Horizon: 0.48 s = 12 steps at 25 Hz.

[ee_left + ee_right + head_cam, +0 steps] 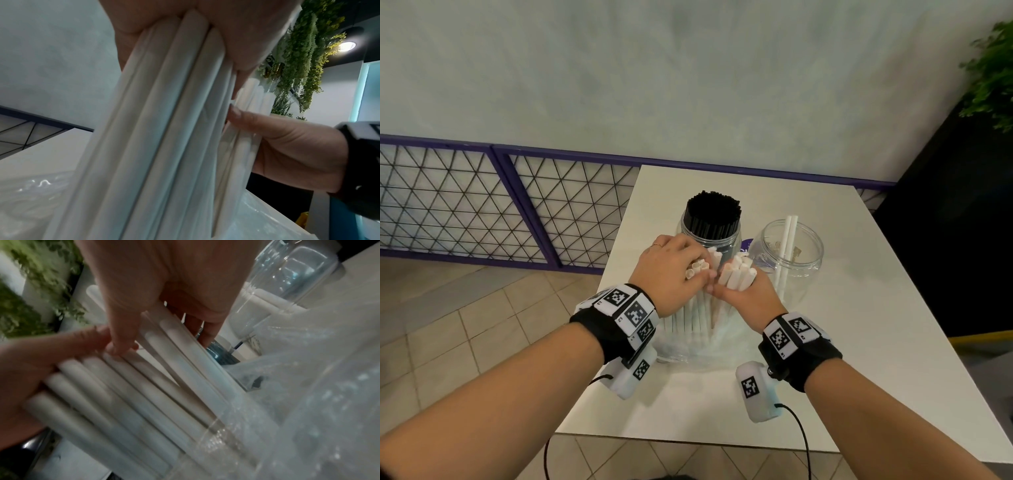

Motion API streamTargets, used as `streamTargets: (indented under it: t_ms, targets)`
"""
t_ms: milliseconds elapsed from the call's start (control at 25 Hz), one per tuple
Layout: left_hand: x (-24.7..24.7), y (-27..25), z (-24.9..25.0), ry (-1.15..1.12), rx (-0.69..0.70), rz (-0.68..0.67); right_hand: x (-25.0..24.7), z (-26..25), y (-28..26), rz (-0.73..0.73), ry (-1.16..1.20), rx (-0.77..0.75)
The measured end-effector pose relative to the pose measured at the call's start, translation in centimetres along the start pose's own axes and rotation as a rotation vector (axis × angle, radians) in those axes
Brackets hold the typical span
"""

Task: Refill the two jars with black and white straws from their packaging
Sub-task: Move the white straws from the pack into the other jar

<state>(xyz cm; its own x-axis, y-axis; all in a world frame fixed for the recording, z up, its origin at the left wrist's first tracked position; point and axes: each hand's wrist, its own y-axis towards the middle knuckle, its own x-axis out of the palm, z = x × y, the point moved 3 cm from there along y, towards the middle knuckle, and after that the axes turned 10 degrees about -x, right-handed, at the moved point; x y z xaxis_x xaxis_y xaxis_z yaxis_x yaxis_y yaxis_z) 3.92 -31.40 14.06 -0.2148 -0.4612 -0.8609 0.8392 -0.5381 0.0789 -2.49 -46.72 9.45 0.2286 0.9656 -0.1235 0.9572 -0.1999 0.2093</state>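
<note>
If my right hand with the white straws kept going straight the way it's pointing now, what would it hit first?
Probably the clear plastic jar packed with black straws. The right hand, gripping a bunch of white paper straws, points up and left toward it, the bunch's tips almost at its wall. Depth is hard to judge; the nearly empty clear jar sits off to the right.

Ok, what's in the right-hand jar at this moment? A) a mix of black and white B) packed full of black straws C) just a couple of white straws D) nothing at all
C: the right jar holds only two white straws; the black straws fill the left jar.
</note>
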Motion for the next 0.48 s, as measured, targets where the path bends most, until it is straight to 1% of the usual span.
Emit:
streamTargets:
  t_ms: [80, 240, 400, 480]
  targets:
    - [0.1, 0.1, -0.2, 0.013, 0.015, 0.015, -0.3, -0.1, 0.1, 0.008, 0.002, -0.014]
    - [0.3, 0.0, -0.6, 0.004, 0.026, 0.012, 0.7, 0.3, 0.3, -0.004, -0.04, -0.02]
    - [-0.2, -0.2, -0.5, -0.041, -0.021, 0.009, 1.0, 0.9, 0.5, 0.001, -0.063, 0.032]
    - [-0.3, -0.3, -0.4, -0.001, -0.005, -0.007, 1.0, 0.9, 0.5, 0.002, -0.071, 0.056]
